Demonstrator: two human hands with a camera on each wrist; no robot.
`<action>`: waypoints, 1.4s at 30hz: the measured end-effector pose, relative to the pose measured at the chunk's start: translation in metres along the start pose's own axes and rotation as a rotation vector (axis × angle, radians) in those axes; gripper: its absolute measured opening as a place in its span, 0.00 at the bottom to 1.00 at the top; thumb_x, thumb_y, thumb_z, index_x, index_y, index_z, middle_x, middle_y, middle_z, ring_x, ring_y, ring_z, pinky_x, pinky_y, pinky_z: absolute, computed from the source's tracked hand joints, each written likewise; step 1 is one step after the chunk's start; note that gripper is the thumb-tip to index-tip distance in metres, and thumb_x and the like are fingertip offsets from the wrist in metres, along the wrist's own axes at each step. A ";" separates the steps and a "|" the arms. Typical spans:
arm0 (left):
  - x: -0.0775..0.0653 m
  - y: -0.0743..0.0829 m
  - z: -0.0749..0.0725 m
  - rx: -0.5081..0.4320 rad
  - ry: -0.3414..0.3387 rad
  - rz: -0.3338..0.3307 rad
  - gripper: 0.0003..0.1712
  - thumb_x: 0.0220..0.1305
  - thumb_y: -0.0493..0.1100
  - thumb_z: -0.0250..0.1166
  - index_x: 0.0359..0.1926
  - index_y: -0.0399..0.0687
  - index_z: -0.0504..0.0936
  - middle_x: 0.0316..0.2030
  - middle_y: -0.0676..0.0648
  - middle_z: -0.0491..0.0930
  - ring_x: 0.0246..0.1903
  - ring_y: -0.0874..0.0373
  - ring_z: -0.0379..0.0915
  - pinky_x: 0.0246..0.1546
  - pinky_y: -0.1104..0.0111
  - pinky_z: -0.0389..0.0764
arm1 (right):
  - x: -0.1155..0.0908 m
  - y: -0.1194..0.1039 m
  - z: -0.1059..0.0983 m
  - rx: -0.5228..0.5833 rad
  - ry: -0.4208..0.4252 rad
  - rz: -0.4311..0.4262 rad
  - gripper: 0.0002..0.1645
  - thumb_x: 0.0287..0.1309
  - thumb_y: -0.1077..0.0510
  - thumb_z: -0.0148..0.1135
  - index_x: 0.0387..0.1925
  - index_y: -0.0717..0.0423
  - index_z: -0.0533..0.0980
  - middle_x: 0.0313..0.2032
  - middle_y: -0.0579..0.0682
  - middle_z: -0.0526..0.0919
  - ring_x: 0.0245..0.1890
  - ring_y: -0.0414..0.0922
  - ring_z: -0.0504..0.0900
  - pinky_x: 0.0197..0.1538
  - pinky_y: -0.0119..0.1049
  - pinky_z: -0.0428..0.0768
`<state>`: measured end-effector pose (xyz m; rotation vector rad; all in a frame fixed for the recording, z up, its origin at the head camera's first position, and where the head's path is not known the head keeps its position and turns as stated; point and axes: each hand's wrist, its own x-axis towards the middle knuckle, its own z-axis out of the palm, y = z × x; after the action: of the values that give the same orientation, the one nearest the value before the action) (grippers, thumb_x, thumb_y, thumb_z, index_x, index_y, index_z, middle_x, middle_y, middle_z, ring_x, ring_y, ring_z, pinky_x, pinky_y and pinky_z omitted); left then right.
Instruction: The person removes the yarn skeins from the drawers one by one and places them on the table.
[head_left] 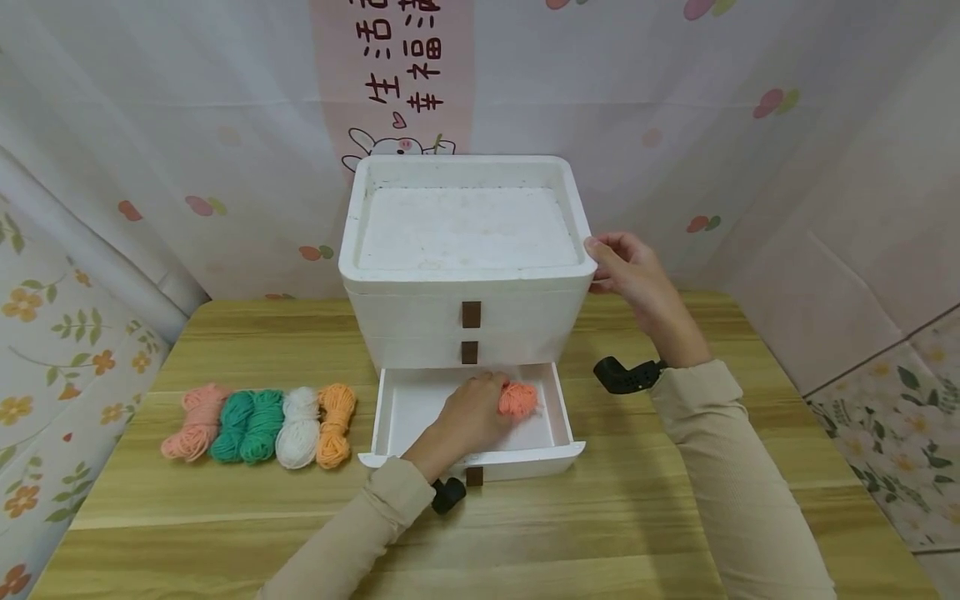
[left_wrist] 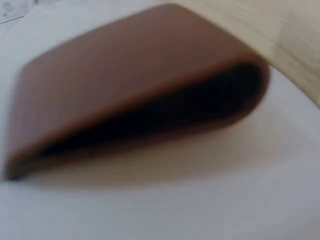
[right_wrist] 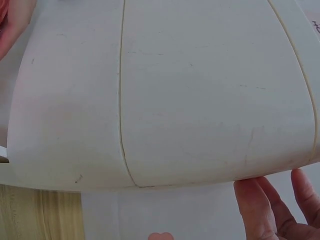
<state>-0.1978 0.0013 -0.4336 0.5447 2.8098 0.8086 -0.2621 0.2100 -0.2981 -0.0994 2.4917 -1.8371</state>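
Observation:
A white drawer cabinet stands on a wooden table, its bottom drawer pulled out. Inside that drawer my left hand grips a coral yarn skein, which shows beyond the fingers. A brown pull tab on the drawer front fills the left wrist view, blurred; the left hand is outside that view. At the cabinet's upper right corner, my right hand rests its fingertips against the side, just below the top rim. In the right wrist view, the right fingers touch the cabinet's white wall.
Left of the cabinet lies a row of yarn skeins: pink, green, white and orange. The cabinet's two upper drawers, with brown tabs, are closed. A patterned curtain hangs behind the table.

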 end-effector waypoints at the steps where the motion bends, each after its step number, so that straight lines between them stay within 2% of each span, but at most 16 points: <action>1: -0.001 0.001 -0.002 -0.026 -0.004 -0.005 0.28 0.56 0.54 0.66 0.54 0.44 0.74 0.45 0.45 0.77 0.38 0.53 0.72 0.35 0.64 0.74 | 0.000 0.000 0.000 0.001 0.000 -0.001 0.29 0.64 0.43 0.50 0.55 0.60 0.62 0.43 0.45 0.69 0.33 0.35 0.78 0.40 0.26 0.79; 6: -0.008 0.001 -0.016 -0.139 -0.023 0.003 0.24 0.56 0.49 0.66 0.52 0.46 0.75 0.43 0.49 0.77 0.36 0.55 0.71 0.37 0.65 0.73 | 0.000 -0.002 0.001 -0.004 0.001 -0.001 0.28 0.64 0.43 0.49 0.54 0.60 0.63 0.42 0.45 0.69 0.33 0.34 0.78 0.40 0.25 0.79; 9: -0.014 -0.001 -0.025 -0.211 -0.018 0.021 0.23 0.54 0.47 0.67 0.50 0.45 0.76 0.38 0.50 0.78 0.34 0.57 0.70 0.33 0.68 0.72 | 0.000 -0.002 0.001 -0.005 0.003 0.002 0.27 0.64 0.43 0.50 0.54 0.59 0.63 0.42 0.45 0.69 0.33 0.34 0.78 0.40 0.25 0.79; 13: -0.024 -0.007 -0.036 -0.281 0.006 0.039 0.24 0.55 0.47 0.66 0.52 0.46 0.75 0.37 0.50 0.79 0.30 0.60 0.69 0.28 0.71 0.71 | -0.001 -0.003 0.001 -0.007 0.004 0.002 0.27 0.64 0.43 0.50 0.53 0.59 0.63 0.42 0.44 0.69 0.32 0.34 0.78 0.40 0.25 0.79; 18: -0.040 -0.016 -0.052 -0.381 0.031 0.039 0.23 0.59 0.47 0.63 0.55 0.48 0.73 0.42 0.48 0.79 0.26 0.61 0.70 0.24 0.71 0.73 | 0.000 -0.002 0.002 -0.011 -0.003 0.000 0.28 0.64 0.43 0.50 0.54 0.59 0.63 0.42 0.45 0.69 0.33 0.34 0.78 0.40 0.25 0.79; 22: -0.051 -0.029 -0.062 -0.479 0.038 0.044 0.24 0.61 0.45 0.62 0.57 0.45 0.72 0.44 0.43 0.78 0.24 0.61 0.73 0.22 0.71 0.74 | 0.000 -0.001 0.002 -0.026 0.000 0.008 0.30 0.64 0.42 0.49 0.56 0.61 0.61 0.43 0.44 0.69 0.33 0.34 0.78 0.40 0.25 0.78; 26: -0.062 -0.043 -0.069 -0.564 0.049 -0.002 0.23 0.62 0.45 0.61 0.57 0.44 0.72 0.44 0.40 0.77 0.26 0.59 0.75 0.24 0.70 0.76 | 0.000 -0.001 0.002 -0.032 0.002 0.011 0.30 0.64 0.42 0.49 0.57 0.60 0.61 0.43 0.44 0.69 0.34 0.35 0.77 0.42 0.26 0.78; 30: -0.076 -0.058 -0.080 -0.616 0.051 -0.079 0.24 0.64 0.47 0.60 0.59 0.45 0.69 0.48 0.40 0.74 0.30 0.57 0.77 0.28 0.68 0.78 | -0.001 -0.001 0.001 -0.023 0.003 0.009 0.28 0.64 0.42 0.49 0.55 0.58 0.62 0.43 0.44 0.69 0.33 0.35 0.78 0.42 0.28 0.79; 32: -0.084 -0.067 -0.086 -0.619 0.060 -0.116 0.25 0.64 0.48 0.59 0.60 0.45 0.68 0.50 0.39 0.72 0.33 0.55 0.77 0.29 0.67 0.79 | -0.001 -0.002 0.002 -0.026 0.005 0.009 0.28 0.64 0.41 0.50 0.54 0.58 0.63 0.42 0.44 0.70 0.33 0.34 0.78 0.42 0.28 0.79; 35: -0.094 -0.079 -0.095 -0.592 0.087 -0.173 0.27 0.66 0.51 0.58 0.62 0.45 0.66 0.53 0.40 0.71 0.42 0.52 0.75 0.38 0.66 0.80 | -0.002 -0.002 0.002 -0.028 0.013 0.014 0.28 0.63 0.41 0.50 0.54 0.58 0.63 0.42 0.43 0.70 0.33 0.35 0.77 0.42 0.28 0.79; 39: -0.108 -0.096 -0.108 -0.535 0.140 -0.215 0.29 0.67 0.53 0.55 0.63 0.43 0.65 0.56 0.39 0.70 0.52 0.49 0.69 0.45 0.67 0.76 | -0.002 -0.002 0.002 -0.030 0.029 0.022 0.28 0.63 0.40 0.50 0.53 0.57 0.64 0.42 0.44 0.70 0.32 0.34 0.77 0.42 0.27 0.79; 42: -0.118 -0.111 -0.118 -0.531 0.161 -0.245 0.30 0.68 0.53 0.54 0.64 0.43 0.63 0.57 0.38 0.67 0.49 0.53 0.71 0.41 0.69 0.76 | -0.001 -0.001 0.002 -0.033 0.033 0.023 0.29 0.63 0.40 0.50 0.53 0.57 0.63 0.43 0.44 0.70 0.32 0.34 0.77 0.42 0.27 0.79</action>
<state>-0.1523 -0.1886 -0.3871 0.0515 2.5528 1.5177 -0.2606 0.2074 -0.2974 -0.0418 2.5345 -1.8040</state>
